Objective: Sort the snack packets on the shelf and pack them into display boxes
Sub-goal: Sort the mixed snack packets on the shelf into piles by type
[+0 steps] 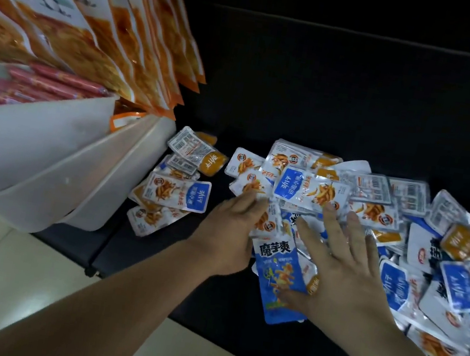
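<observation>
The loose snack packets (378,200) lie heaped on the dark shelf (332,101), under and just beyond both hands and spreading off to the right. Between the hands lies a tall blue packet (279,277), its long axis running away from the person, with the far end tipped a little left. The right hand (345,272) is the nearer one: its fingers are spread straight and flat on the heap, and its thumb lies across the packet's lower half. The left hand (231,232) reaches into the heap's near left edge with its fingertips partly buried, so I cannot tell whether it pinches anything. A smaller cluster (176,190) of packets sits apart to the left, just beside the tilted white display boxes (46,154). The far box holds red sausage sticks (42,85); the nearer ones' insides are hidden. Packing will likely mean carrying packets leftward
</observation>
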{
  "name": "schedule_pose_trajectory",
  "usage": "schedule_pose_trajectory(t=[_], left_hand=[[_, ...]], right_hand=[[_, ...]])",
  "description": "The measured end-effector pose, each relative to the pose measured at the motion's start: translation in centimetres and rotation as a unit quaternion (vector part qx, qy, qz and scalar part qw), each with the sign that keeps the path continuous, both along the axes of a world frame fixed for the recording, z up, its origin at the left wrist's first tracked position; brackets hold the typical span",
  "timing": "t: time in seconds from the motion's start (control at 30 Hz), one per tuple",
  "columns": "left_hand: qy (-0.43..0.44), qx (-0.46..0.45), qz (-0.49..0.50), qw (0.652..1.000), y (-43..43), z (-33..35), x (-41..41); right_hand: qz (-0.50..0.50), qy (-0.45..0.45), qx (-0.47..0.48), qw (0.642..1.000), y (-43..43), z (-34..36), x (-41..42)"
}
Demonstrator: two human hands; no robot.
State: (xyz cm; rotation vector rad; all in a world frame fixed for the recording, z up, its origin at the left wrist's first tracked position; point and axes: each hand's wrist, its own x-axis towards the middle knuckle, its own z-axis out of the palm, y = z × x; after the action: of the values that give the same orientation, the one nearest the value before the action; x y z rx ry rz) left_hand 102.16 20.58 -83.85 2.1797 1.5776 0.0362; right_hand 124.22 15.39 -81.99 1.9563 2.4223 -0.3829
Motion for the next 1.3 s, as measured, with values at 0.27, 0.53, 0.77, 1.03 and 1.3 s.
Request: schedule_pose_trajectory(t=[0.27, 0.53, 0.77, 1.03, 1.3], left_hand=[[-0.057, 0.084, -0.014, 0.995, -4.7, -0.2, 1.9], [-0.036, -0.116, -0.007, 0.993, -2.0, 2.0, -1.3], [-0.123, -0.037, 0.116, 0.985, -1.3, 1.6, 1.1], [-0.297, -0.17, 0.274, 0.899, -2.4, 2.5, 1.0], [-0.435, -0.064, 0.477, 0.761, -4.8, 4.4, -2.9]], right_hand=[[0.011, -0.042, -0.116, 0.992, 0.6, 2.0, 0.7], [0.006, 0.002, -0.113, 0.994, 0.3, 2.3, 2.0], [-0.012, 0.011, -0.081, 0.997, 0.5, 2.4, 1.4], [-0.055, 0.083, 0.039, 0.994, -0.1, -0.1, 2.0], [-0.016, 0.002, 0.047, 0.999, 1.2, 1.2, 1.0]])
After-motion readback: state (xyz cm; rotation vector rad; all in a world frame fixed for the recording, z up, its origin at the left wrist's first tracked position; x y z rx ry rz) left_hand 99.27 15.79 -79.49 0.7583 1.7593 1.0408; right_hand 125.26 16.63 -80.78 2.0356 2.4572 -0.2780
